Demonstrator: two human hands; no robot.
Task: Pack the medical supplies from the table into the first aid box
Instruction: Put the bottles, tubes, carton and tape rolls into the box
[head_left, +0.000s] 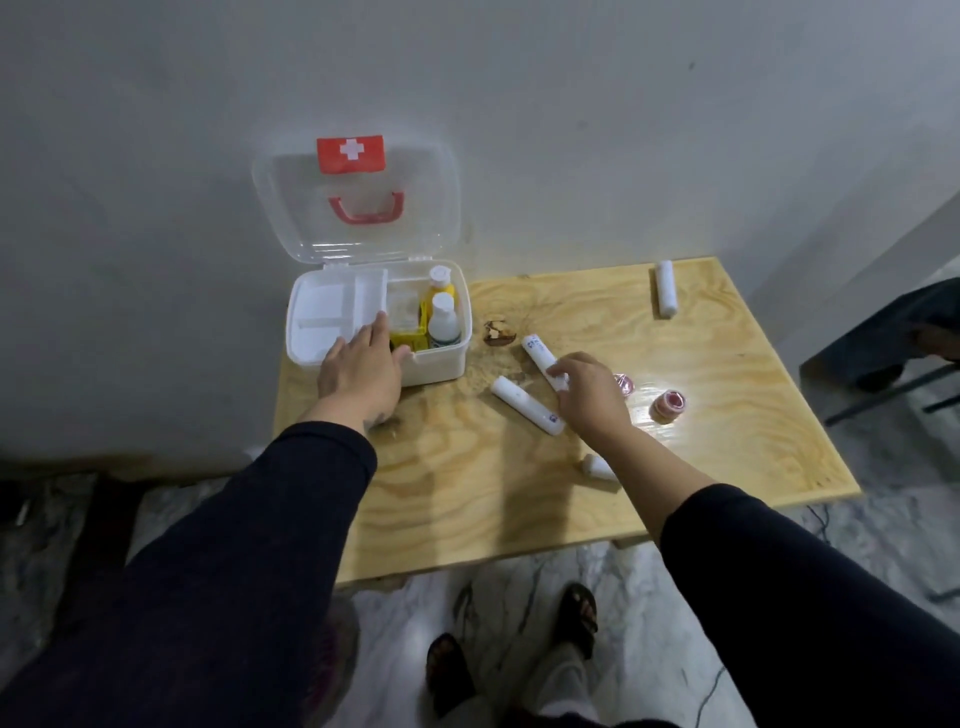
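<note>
The white first aid box (441, 366) stands open at the table's back left, its clear lid (358, 202) leaning against the wall. Inside are a white tray (332, 312), two white bottles (444, 319) and a yellow packet. My left hand (363, 371) rests on the box's front rim and tray edge, fingers spread. My right hand (589, 387) closes its fingers on the near end of a white bandage roll (537, 351). A second roll (524, 402) lies just left of that hand, a third (597, 465) under my forearm, another (666, 287) at the far right. Two pink tape rolls (669, 405) lie to the right.
The light wooden table (519, 509) stands against a grey wall. A dark brown knot or stain (497, 332) sits beside the box. A dark chair (893, 338) is at the right. My feet in sandals (579, 613) stand on the marble floor below the front edge.
</note>
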